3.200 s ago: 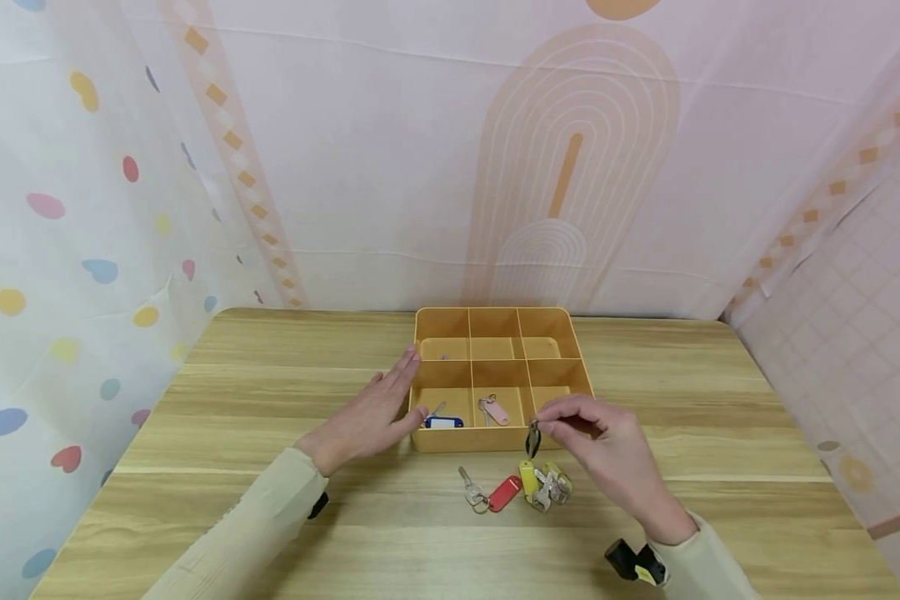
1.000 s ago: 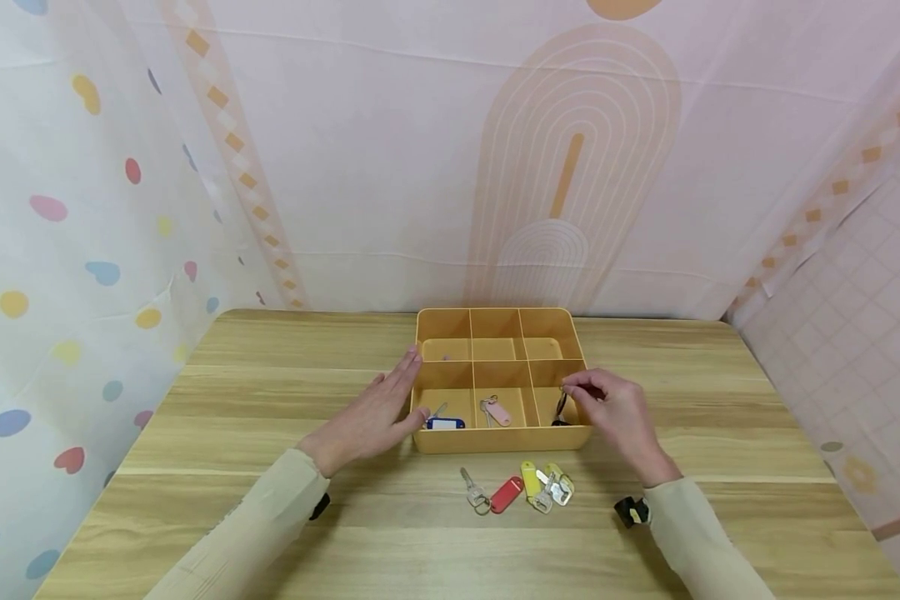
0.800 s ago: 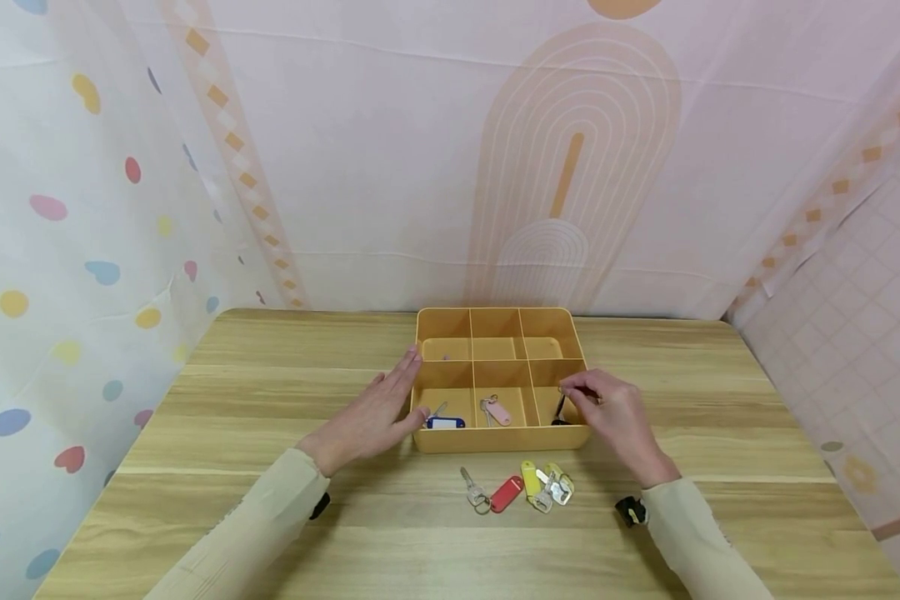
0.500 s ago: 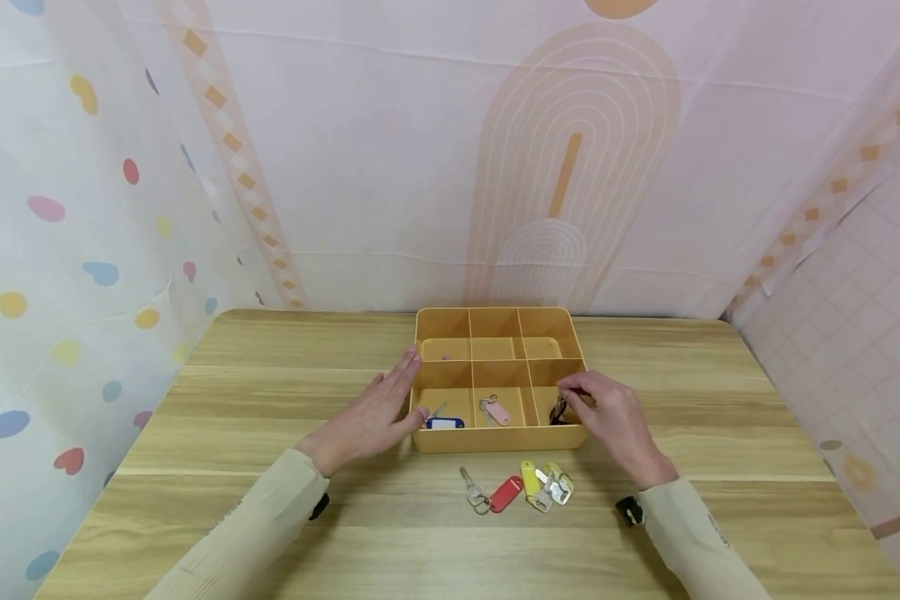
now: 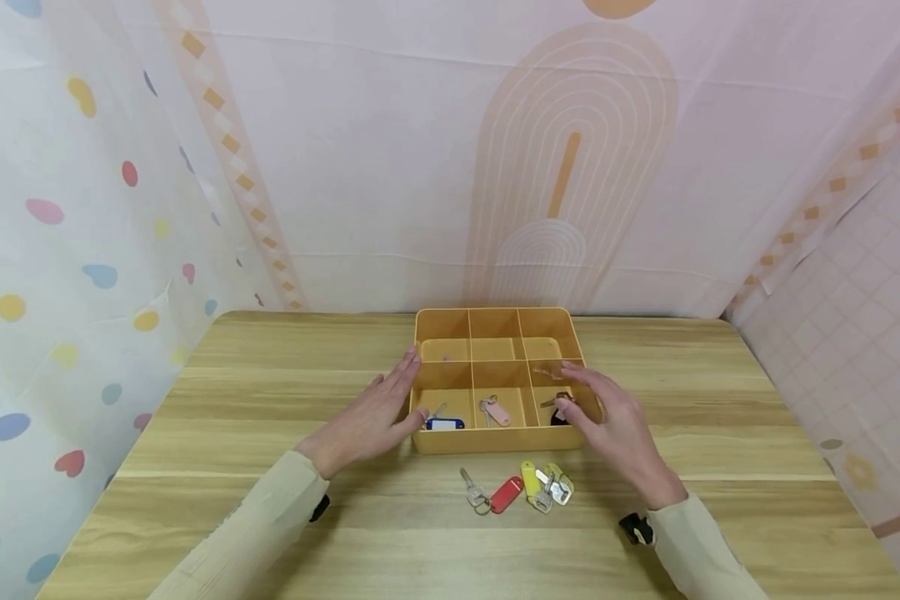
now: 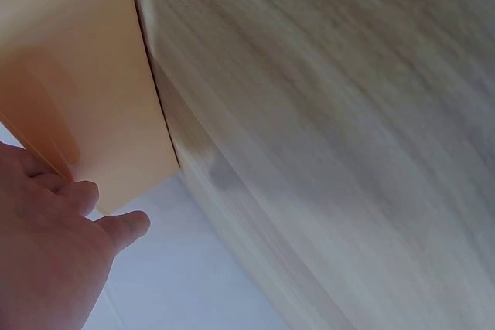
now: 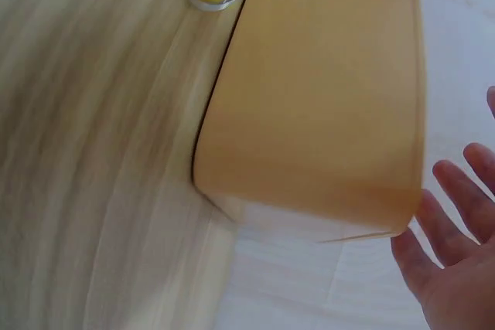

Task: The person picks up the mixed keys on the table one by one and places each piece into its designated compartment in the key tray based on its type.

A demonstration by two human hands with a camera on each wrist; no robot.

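Observation:
An orange six-compartment box [image 5: 495, 440] stands on the wooden table. My left hand [image 5: 367, 418] rests with extended fingers against its left side. Over the front right compartment, my right hand [image 5: 621, 425] has its thumb and fingers spread apart, holding nothing. Beneath its fingertips, a key with a black tag [image 5: 560, 417] lies in that compartment, partly hidden by the thumb. A key with a pink tag [image 5: 498, 411] lies in the front middle compartment, and one with a blue tag [image 5: 446, 423] in the front left.
In front of the box lie a key with a red tag [image 5: 506, 495] and keys [image 5: 543, 500] with yellow tags [image 5: 530, 481], bunched close together. Patterned cloth [image 5: 390, 167] hangs behind the table and along both sides.
My right hand carried the black-tagged key from in front of the box into the front right compartment and let go, its fingers now spread. The left hand stayed in place.

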